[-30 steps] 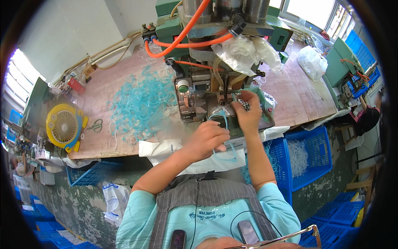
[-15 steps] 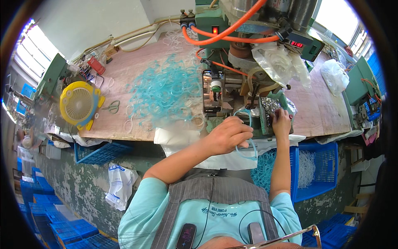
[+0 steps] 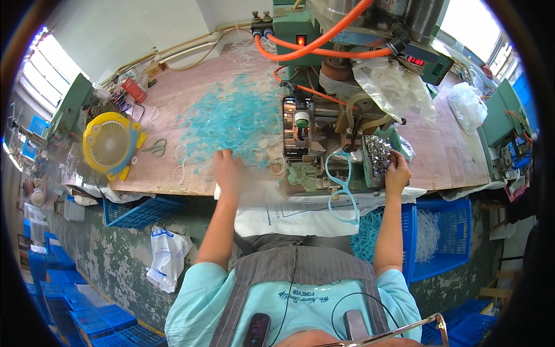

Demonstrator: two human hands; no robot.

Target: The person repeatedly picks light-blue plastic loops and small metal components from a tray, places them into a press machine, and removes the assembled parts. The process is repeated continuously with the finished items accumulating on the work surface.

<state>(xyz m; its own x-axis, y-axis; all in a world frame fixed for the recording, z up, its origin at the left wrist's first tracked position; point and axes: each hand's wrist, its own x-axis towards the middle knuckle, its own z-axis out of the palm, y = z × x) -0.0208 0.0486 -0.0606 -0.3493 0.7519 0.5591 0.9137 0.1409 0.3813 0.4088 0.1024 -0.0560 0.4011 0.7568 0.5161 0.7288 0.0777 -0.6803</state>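
My left hand (image 3: 229,173) is over the near edge of a heap of light-blue plastic eyeglass frames (image 3: 231,118); it is smeared by motion, so its grip does not show. A single light-blue eyeglass frame (image 3: 346,189) sits at the front of the green machine (image 3: 306,176), one rim hanging over the bench edge, with neither hand on it. My right hand (image 3: 398,174) is at the right side of a green tray (image 3: 366,169) of small shiny metal parts (image 3: 378,153). Its thumb and fingertips are pinched together; whatever they hold is too small to make out.
A phone (image 3: 297,127) stands upright against the machine. Orange hoses (image 3: 324,53) arch overhead. To the left are a yellow fan (image 3: 110,144) and scissors (image 3: 156,148). White sheeting (image 3: 289,217) hangs off the bench edge, and a blue crate (image 3: 442,269) stands below right.
My left hand has left the eyeglass frame at the machine and swung left to the heap. My right hand has drawn slightly back at the tray, its fingertips now out of the metal parts.
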